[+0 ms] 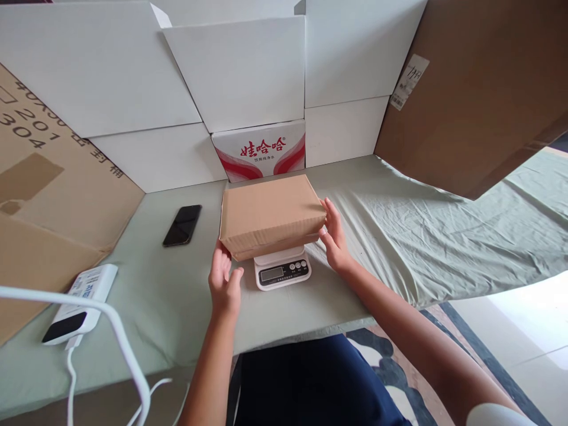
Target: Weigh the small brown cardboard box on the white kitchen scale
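Squarely in the middle of the table (177,307) sits a small white kitchen scale (283,270), and every place here is told from it. A plain brown cardboard box (270,214) rests on top of the scale, covering its platform and overhanging it on all sides, so that only the front strip with the display and buttons shows. The left hand (224,284) stands just left of the scale with fingers spread and upright, their tips at the box's near left corner; whether they press on the cardboard or only brush it cannot be told. The right hand (333,235) is to the right of the scale, fingers open and laid flat against the box's right end. Neither hand is closed around anything.

Behind the scale, touching the back of the box or just beyond it, stands a white carton with red lettering (261,151), and behind that rise white cardboard panels (239,71). Left of the scale and a little back lies a dark phone (182,225), face up, apart from the box. Farther left and nearer the table's front edge lies a white device with a black end (82,305), a white cable (110,331) curving past it. A large brown cardboard sheet (479,89) leans to the right, another (48,195) to the left. A pale green cloth covers the table.
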Tool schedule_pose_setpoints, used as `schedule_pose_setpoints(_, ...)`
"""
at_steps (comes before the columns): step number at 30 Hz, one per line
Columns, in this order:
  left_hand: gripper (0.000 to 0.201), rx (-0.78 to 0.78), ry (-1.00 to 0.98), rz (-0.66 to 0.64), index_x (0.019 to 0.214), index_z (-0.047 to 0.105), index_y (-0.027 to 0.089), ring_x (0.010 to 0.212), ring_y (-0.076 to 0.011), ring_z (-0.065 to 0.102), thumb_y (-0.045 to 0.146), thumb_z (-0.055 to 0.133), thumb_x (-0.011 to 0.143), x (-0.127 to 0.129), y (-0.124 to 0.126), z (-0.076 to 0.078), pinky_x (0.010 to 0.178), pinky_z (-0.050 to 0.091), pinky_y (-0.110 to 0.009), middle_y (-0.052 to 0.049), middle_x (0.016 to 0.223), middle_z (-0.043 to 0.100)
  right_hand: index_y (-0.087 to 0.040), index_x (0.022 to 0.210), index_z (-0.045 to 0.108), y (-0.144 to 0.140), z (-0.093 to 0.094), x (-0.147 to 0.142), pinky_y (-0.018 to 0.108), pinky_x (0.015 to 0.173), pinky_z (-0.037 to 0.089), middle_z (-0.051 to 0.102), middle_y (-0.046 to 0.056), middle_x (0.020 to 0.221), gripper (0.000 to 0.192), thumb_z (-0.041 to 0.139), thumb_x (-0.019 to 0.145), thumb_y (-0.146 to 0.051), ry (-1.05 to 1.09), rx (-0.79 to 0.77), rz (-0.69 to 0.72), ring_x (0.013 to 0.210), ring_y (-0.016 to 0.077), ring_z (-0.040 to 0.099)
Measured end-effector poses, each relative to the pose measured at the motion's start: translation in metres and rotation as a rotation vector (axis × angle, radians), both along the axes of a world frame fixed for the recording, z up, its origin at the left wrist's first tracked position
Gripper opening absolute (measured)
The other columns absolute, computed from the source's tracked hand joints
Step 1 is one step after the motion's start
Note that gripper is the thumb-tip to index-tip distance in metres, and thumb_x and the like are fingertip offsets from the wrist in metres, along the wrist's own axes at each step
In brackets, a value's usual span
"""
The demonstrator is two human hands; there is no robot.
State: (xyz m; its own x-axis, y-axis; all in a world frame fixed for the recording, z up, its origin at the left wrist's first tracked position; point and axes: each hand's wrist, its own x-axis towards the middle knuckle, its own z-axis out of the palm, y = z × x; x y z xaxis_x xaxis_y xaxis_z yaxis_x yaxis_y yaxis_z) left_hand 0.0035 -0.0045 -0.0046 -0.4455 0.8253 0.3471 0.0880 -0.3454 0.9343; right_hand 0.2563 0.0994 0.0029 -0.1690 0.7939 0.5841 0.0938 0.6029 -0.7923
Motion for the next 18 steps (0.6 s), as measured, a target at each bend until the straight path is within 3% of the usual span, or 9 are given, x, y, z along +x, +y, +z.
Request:
schedule_pose_setpoints(7, 0.079, -0.031, 0.022, -0.011, 0.156, 0.05, 0.019, 0.147, -0.0355, 0.05, 0.021, 0.065, 0.078, 0.0001, 0.001, -0.0012, 0.124, 0.037, -0.05, -0.017, 0.153, 0.058, -0.036, 0.159, 0.037, -0.0025, 0.0041, -0.0002, 0.056, 0.123, 0.042, 0.039, 0.006, 0.168, 0.064, 0.046, 0.102, -0.065, 0.016, -0.034, 0.014, 0.155, 0.0331, 0.04)
schedule_pose_setpoints(18, 0.072, -0.065, 0.021, 0.0, 0.151, 0.055, 0.017, 0.141, -0.035, 0.056, 0.022, 0.064, 0.079, -0.0017, 0.0027, -0.0016, 0.121, 0.041, -0.049, -0.017, 0.147, 0.062, -0.038, 0.159, 0.035, 0.0002, 0.0, -0.0004, 0.054, 0.123, 0.043, 0.039, 0.004, 0.169, 0.061, 0.048, 0.103, -0.059, 0.046, -0.036, 0.059, 0.154, 0.0316, 0.041)
